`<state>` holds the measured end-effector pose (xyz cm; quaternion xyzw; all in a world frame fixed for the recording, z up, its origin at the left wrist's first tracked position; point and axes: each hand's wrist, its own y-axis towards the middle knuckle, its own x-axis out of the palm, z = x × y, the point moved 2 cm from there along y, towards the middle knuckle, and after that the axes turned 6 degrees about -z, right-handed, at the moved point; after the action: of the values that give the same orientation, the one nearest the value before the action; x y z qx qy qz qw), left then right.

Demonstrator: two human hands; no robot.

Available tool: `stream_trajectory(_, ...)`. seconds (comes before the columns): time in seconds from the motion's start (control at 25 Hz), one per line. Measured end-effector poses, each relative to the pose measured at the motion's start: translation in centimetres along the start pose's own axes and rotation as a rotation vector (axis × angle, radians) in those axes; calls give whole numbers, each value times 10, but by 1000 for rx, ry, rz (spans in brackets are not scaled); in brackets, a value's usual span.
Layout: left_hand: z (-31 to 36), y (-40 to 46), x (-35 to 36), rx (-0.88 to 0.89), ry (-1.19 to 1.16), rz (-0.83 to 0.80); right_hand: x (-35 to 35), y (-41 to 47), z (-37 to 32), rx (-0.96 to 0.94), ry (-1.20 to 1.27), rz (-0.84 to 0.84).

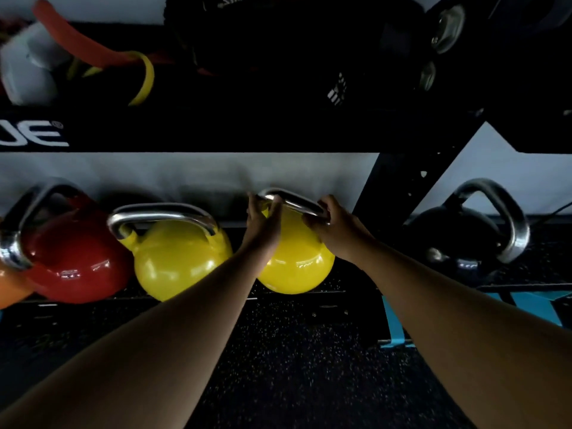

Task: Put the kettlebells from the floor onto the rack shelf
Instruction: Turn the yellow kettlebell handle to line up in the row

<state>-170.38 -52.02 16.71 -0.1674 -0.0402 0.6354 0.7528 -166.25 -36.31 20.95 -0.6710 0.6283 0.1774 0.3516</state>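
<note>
Red and yellow resistance bands (pixel 123 61) on upper shelf, speckled black floor (pixel 297 360), white wall (pixel 185 171)

Pale grey wall (pixel 192 174) behind a black steel rack upright (pixel 399 187) with a diagonal brace. Upper shelf beam (pixel 216 131) — black, bearing white lettering — casts the scene in dim light. Floor (pixel 294 366) — dark speckled rubber, with a blue marking (pixel 393 323) at right.

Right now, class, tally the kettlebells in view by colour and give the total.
Red kettlebell: 1
Yellow kettlebells: 2
Black kettlebell: 1
Orange kettlebell, partly cut off at the edge: 1
Total: 5
</note>
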Motion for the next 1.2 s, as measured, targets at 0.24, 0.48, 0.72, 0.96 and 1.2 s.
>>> stream_trajectory(0.24, 15, 28, 8, -6, -43, -142, 35, -22, 6, 31, 105, 235)
stream_trajectory(0.48, 6, 41, 30, 38, -143, -89, 24, -17, 2, -22, 490, 131)
stream_trajectory(0.72, 4, 64, 15, 68, -242, -206, 43, -9, -20, -24, 784, 101)
stream_trajectory(0.96, 2, 71, 12, 56, -309, -271, 57, -4, -25, -21, 810, 159)
stream_trajectory(1.2, 11, 65, 9, 76, -309, -276, 70, 4, -28, 14, 835, 221)
